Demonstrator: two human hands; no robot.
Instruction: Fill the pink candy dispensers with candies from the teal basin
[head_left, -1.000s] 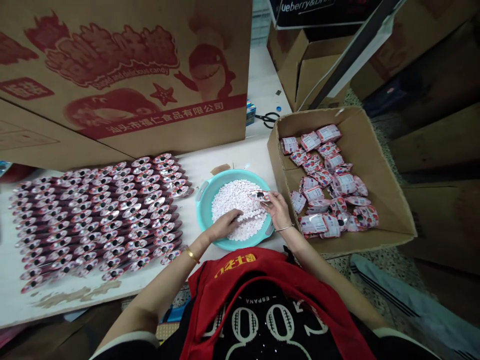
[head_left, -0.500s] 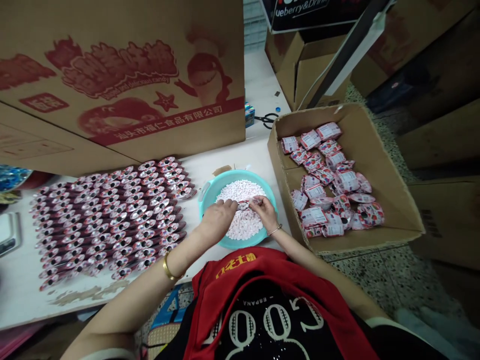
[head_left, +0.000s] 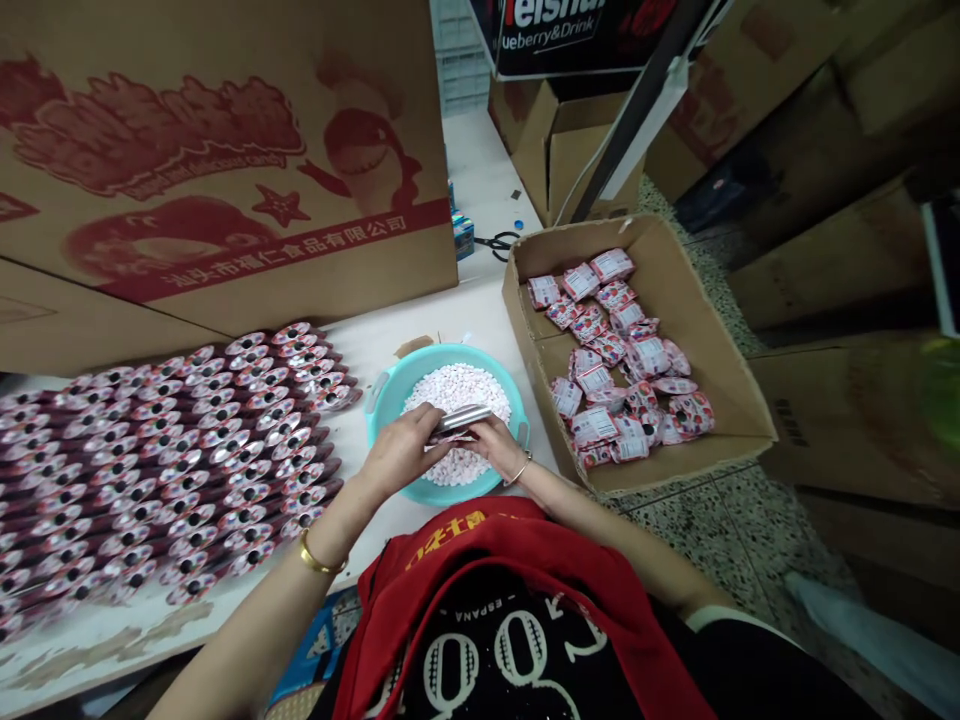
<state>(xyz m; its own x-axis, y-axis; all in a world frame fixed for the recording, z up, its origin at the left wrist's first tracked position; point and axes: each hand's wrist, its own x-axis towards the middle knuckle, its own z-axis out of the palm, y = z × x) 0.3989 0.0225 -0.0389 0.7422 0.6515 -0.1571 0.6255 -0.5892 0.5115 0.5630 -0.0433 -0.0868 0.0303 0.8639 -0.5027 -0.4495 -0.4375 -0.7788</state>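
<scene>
A slim silver foil tube (head_left: 461, 420) is held level above the basin by both hands. The left hand (head_left: 397, 452) is closed around the tube's near side, and the right hand (head_left: 499, 447) is pinching the opposite end with its fingers; neither grip is released. The tube is positioned directly over a mound of small white tablets (head_left: 457, 388), which is contained in a round teal plastic basin (head_left: 442, 351). This position appears suited to keeping any loose tablets within the basin. A gold bangle (head_left: 313, 553) is worn on the left wrist, and a thin bracelet (head_left: 523, 468) on the right.

The basin is set on a white table (head_left: 450, 330), apparently placed within reach of both hands. To its left, many similar foil tubes (head_left: 225, 470) are laid in close, parallel rows, an arrangement that keeps them separated and accessible. To its right, red-and-white candy packets (head_left: 600, 430) are collected loosely in an open cardboard carton (head_left: 637, 240). Farther away, black-handled scissors (head_left: 496, 242) are lying on the table, and a large printed carton (head_left: 225, 180) is standing behind the rows.
</scene>
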